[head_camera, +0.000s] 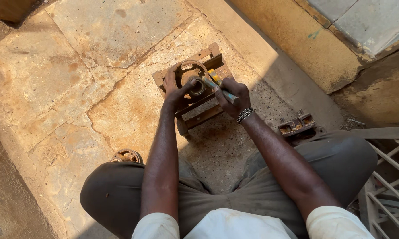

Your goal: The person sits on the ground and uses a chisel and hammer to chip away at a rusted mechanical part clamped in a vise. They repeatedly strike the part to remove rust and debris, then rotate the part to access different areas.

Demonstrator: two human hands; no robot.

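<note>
Two hands work on one rusty round part (192, 82) on a wooden block (208, 57), far middle. Left hand (175, 88) grasps the part; right hand (232, 95) clenches one tool (220, 90), its tip hidden.

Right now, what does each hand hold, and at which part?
The right hand grips a blue-handled tool by its handle. The left hand grasps the rusty round part at its rim.

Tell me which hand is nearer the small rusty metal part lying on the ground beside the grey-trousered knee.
Right. The right hand, gripping a blue-handled tool, is nearer the small rusty metal part. The left hand rests on the round rusty hub, farther away.
</note>
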